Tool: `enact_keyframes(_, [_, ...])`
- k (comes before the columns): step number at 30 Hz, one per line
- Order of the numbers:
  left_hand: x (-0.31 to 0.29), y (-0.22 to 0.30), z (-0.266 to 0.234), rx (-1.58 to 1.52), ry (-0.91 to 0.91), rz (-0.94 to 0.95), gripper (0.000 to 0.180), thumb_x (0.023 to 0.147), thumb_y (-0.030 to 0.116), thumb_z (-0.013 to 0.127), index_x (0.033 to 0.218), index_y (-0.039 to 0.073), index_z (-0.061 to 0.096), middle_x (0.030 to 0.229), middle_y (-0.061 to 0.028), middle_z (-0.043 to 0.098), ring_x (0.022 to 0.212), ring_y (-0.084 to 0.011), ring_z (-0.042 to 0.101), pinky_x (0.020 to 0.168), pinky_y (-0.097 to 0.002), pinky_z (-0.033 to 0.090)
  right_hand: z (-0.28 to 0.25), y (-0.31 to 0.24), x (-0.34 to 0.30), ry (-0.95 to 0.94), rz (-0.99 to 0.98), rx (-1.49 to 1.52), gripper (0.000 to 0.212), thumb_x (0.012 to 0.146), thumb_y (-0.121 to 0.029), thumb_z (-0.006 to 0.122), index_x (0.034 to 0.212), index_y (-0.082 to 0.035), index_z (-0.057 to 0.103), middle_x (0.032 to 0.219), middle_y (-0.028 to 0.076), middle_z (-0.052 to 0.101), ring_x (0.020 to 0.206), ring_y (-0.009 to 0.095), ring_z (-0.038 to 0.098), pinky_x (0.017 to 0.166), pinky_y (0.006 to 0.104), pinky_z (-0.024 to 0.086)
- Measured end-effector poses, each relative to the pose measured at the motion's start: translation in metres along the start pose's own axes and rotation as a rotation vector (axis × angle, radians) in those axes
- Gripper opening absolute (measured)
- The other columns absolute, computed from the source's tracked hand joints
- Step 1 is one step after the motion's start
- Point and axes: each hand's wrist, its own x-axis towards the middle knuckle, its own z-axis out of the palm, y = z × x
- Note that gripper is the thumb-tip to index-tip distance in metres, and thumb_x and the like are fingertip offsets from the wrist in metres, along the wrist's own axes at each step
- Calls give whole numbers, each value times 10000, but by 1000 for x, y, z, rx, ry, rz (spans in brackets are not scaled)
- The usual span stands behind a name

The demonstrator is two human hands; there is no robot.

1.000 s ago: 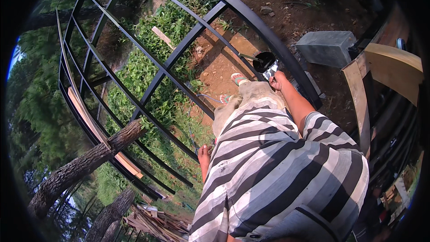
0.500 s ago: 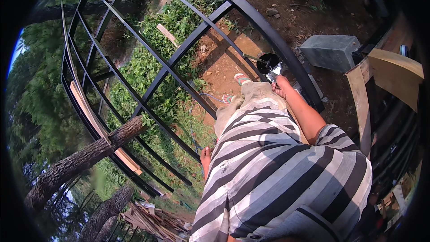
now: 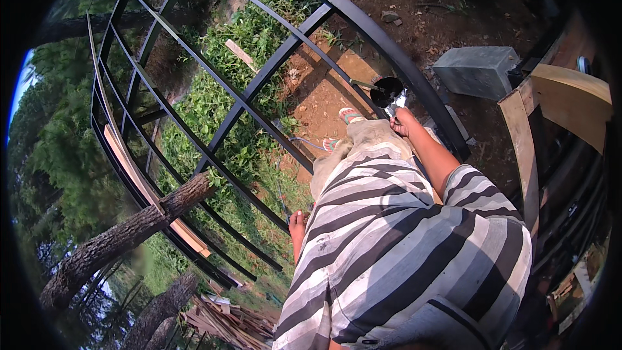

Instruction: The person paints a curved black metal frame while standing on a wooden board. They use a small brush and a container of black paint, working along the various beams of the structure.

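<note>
Over soil (image 3: 327, 100), right hand (image 3: 403, 122) grips a silvery object (image 3: 397, 102) by a bucket (image 3: 389, 87); left hand (image 3: 297, 225), grip unclear.

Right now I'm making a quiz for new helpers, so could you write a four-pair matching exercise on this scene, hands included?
Column one:
1. right hand
2. left hand
3. block
4. frame

Column two:
A. grey and box-shaped
B. beside the left edge of the striped shirt
C. black, with crossing bars
D. next to the round, dark container

Right pairs: 1-D, 2-B, 3-A, 4-C.
</note>
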Motion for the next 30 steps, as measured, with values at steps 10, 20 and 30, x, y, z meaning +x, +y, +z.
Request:
enact_keyframes(10, [10,-30,-17,15,-25,-53,400,1066,355,604,1249,3,658,1057,-94,721,878,-153,620,791,-311,493,17,0,-35,-84,66,80,186,1041,-170,354,1127,-38,454,765,87,556,578,156,562,480,306,522])
enact_keyframes(20, [-13,-5,9,60,19,-32,389,1067,357,594,1233,11,659,1069,-95,733,776,-137,605,719,-310,495,-16,5,-14,-83,154,-91,250,1028,-203,382,1096,-44,561,769,82,598,557,141,563,479,325,548])
enact_keyframes(30, [-25,7,8,56,76,-60,441,1050,371,619,1292,3,644,1084,-110,745,863,-153,642,787,-309,515,1,11,-47,-29,72,-203,289,1017,-203,320,1002,-15,540,674,50,587,495,108,539,429,256,483])
